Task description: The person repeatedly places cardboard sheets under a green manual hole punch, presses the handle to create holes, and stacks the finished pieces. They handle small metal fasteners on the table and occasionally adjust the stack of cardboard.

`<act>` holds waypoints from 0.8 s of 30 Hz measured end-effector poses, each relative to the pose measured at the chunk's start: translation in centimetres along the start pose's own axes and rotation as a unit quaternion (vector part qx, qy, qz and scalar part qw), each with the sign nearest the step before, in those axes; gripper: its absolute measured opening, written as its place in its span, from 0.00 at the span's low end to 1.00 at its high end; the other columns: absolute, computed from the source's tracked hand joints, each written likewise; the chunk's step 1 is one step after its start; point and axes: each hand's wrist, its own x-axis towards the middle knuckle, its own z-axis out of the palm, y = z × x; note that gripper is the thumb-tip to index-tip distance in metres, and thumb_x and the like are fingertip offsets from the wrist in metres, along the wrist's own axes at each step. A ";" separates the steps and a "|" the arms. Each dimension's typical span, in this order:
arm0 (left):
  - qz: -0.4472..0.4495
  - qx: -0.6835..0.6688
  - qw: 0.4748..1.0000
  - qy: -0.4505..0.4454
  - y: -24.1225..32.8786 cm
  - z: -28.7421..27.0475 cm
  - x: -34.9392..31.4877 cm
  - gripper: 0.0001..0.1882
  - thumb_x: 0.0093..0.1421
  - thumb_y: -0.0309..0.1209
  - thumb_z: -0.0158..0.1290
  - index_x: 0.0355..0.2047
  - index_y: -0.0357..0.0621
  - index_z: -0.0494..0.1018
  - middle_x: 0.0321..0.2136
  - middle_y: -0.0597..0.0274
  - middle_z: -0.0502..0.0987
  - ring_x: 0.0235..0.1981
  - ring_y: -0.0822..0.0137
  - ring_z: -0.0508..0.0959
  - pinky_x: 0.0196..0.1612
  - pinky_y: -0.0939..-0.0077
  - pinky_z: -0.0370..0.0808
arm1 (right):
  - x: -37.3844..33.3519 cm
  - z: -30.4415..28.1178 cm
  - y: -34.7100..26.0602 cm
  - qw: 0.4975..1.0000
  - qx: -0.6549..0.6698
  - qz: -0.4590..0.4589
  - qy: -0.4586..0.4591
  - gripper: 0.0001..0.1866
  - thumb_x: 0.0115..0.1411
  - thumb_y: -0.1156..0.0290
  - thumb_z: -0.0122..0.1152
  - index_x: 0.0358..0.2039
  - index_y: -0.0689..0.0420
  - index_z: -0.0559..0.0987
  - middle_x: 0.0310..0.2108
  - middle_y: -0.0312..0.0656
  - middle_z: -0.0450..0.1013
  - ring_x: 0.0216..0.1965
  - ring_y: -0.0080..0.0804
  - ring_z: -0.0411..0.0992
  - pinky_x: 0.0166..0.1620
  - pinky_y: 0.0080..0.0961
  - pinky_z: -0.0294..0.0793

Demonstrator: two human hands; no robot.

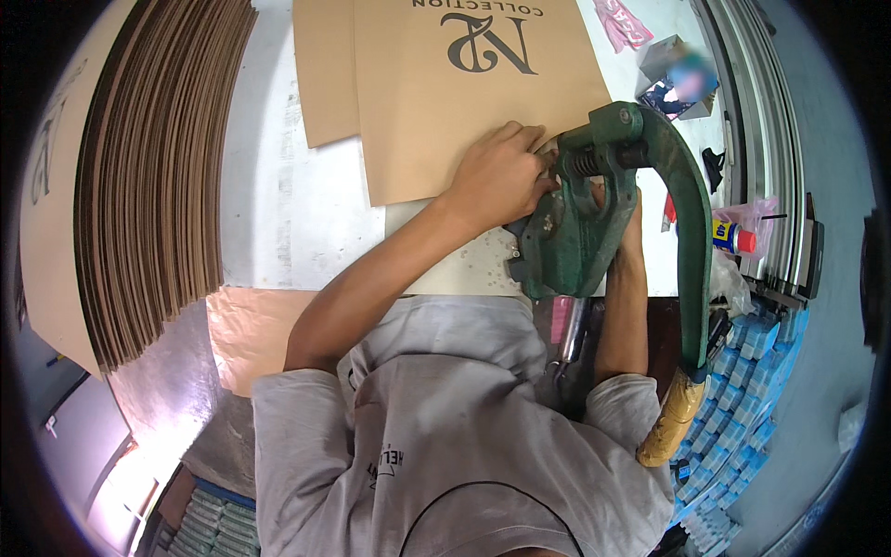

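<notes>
Two hands are at work around one green hand press (571, 243). The left hand (501, 174) rests on the upper brown sheet (455, 111), its fingers bent and gathered close beside the press head; whether they pinch the sheet, I cannot tell. The right hand (600, 195) is mostly behind the press — only a bit of it shows, so its grip cannot be told.

The upper brown sheet, printed with one black emblem, lies on the white desk (302, 223), mostly ahead of the left hand, its near edge running by the left wrist and its right near corner hidden at the press. One more brown sheet (327, 79) sticks out from under its left side.

The press has one curved lever (693, 232), ending in one yellow-wrapped grip (673, 422) near the right sleeve. Farther right are one can (729, 234) with a red cap, one open box (661, 60) and one pink piece (624, 25). At the left stands one tall stack of brown cardboard (167, 158) — too many layers to count.
</notes>
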 end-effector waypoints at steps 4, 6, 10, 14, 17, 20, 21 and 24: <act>0.003 0.028 0.999 -0.021 0.3 0.3 1.0 0.14 0.55 0.36 0.65 0.38 0.43 0.87 0.54 0.54 0.80 0.56 0.54 0.75 0.62 0.57 0.68 | 0.1 -2.0 0.4 0.990 -0.142 -0.001 0.005 0.08 0.65 0.68 0.67 0.34 0.60 0.83 0.26 0.32 0.76 0.26 0.21 0.73 0.30 0.22 0.73; 0.007 0.024 0.999 -0.033 0.5 0.6 1.0 0.13 0.55 0.36 0.65 0.38 0.43 0.87 0.54 0.55 0.80 0.55 0.54 0.75 0.61 0.57 0.69 | -0.7 -6.7 0.5 0.932 -0.348 -0.095 0.032 0.10 0.64 0.69 0.68 0.38 0.63 0.84 0.28 0.36 0.79 0.31 0.25 0.76 0.36 0.25 0.75; -0.036 0.069 0.996 -0.030 0.1 -1.0 0.3 0.13 0.55 0.36 0.65 0.38 0.43 0.87 0.54 0.56 0.80 0.55 0.54 0.75 0.60 0.57 0.69 | -9.6 -6.7 -12.9 0.903 -0.319 -0.281 0.062 0.29 0.69 0.54 0.56 0.60 0.66 0.75 0.55 0.55 0.75 0.53 0.44 0.75 0.57 0.37 0.74; -0.011 0.037 0.998 -0.057 0.8 0.1 1.2 0.13 0.55 0.36 0.65 0.37 0.42 0.87 0.54 0.54 0.80 0.56 0.52 0.75 0.60 0.58 0.70 | -13.5 -2.0 -9.4 0.723 -0.559 -0.389 -0.117 0.32 0.62 0.46 0.64 0.59 0.54 0.80 0.66 0.52 0.70 0.66 0.63 0.65 0.68 0.58 0.62; -0.013 0.055 0.996 -0.072 0.4 -1.6 1.5 0.16 0.56 0.35 0.64 0.43 0.41 0.85 0.56 0.51 0.78 0.57 0.49 0.75 0.61 0.56 0.70 | -12.6 -2.1 -12.0 0.663 -0.568 -0.403 -0.277 0.35 0.61 0.38 0.58 0.61 0.48 0.80 0.69 0.55 0.65 0.70 0.69 0.58 0.71 0.60 0.57; 0.033 0.072 0.996 -0.048 -0.2 -1.3 -0.6 0.20 0.57 0.31 0.62 0.51 0.40 0.81 0.60 0.49 0.75 0.60 0.47 0.74 0.64 0.54 0.70 | -13.1 -6.0 -15.4 0.707 -0.493 -0.406 -0.305 0.43 0.62 0.28 0.48 0.64 0.49 0.77 0.70 0.61 0.62 0.72 0.66 0.55 0.73 0.53 0.56; 0.031 0.097 0.994 -0.043 -0.4 -1.3 -1.2 0.22 0.57 0.29 0.60 0.53 0.41 0.80 0.61 0.49 0.75 0.61 0.46 0.73 0.65 0.53 0.70 | -13.0 -6.2 -15.6 0.750 -0.433 -0.409 -0.288 0.42 0.63 0.30 0.48 0.64 0.50 0.77 0.69 0.61 0.63 0.71 0.63 0.57 0.73 0.50 0.57; 0.034 0.140 0.989 -0.041 -2.2 -1.2 -0.9 0.25 0.57 0.26 0.57 0.57 0.42 0.78 0.63 0.45 0.73 0.64 0.45 0.72 0.68 0.53 0.69 | -8.8 -4.7 -13.5 0.921 -0.188 -0.331 -0.077 0.25 0.68 0.56 0.60 0.58 0.60 0.79 0.60 0.51 0.74 0.59 0.45 0.73 0.64 0.38 0.70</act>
